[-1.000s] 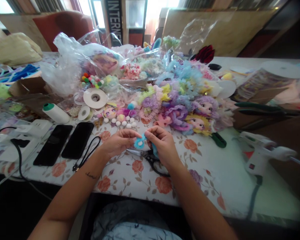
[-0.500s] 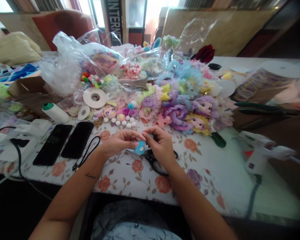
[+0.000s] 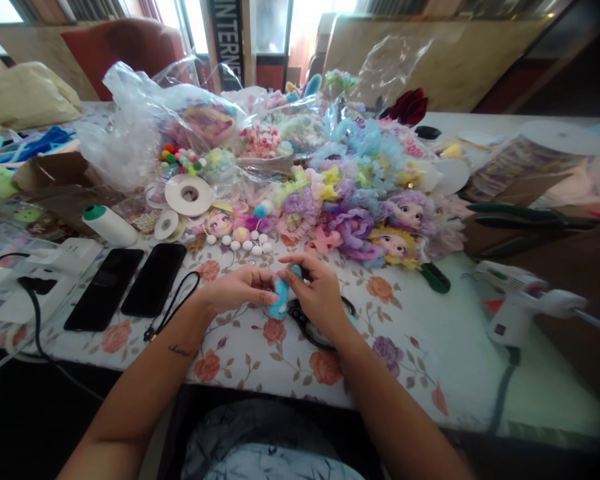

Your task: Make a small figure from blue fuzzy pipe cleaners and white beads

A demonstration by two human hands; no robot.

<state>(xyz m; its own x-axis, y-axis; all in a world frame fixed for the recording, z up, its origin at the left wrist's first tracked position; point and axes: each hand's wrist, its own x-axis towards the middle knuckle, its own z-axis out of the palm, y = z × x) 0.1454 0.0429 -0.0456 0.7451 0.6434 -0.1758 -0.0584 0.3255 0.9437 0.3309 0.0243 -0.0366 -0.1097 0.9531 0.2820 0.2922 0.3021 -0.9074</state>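
A small fuzzy bright-blue piece (image 3: 279, 305) is pinched between my two hands above the flowered tablecloth (image 3: 260, 363); its exact kind is unclear. My left hand (image 3: 243, 288) grips its left side with thumb and fingers. From the right, my right hand (image 3: 316, 291) holds its upper part, thumb and forefinger closed on it. Under my right hand lie black-handled scissors (image 3: 307, 328), partly covered by that hand. Just beyond my hands sit a doll-face charm (image 3: 220, 223) and a string of white beads (image 3: 236, 246).
Two black phones (image 3: 153, 280) and a strap (image 3: 180, 303) lie left, near a power strip (image 3: 30, 293). A white glue gun (image 3: 513, 300) stands right. Behind are ribbon spools (image 3: 189, 195), a thread cone (image 3: 109, 225), colourful ruffled fabric (image 3: 350, 230) and plastic bags (image 3: 135, 127).
The blue piece has turned and shows more of its length between my hands. My right fingers have shifted slightly left over its top. The things on the table stay put.
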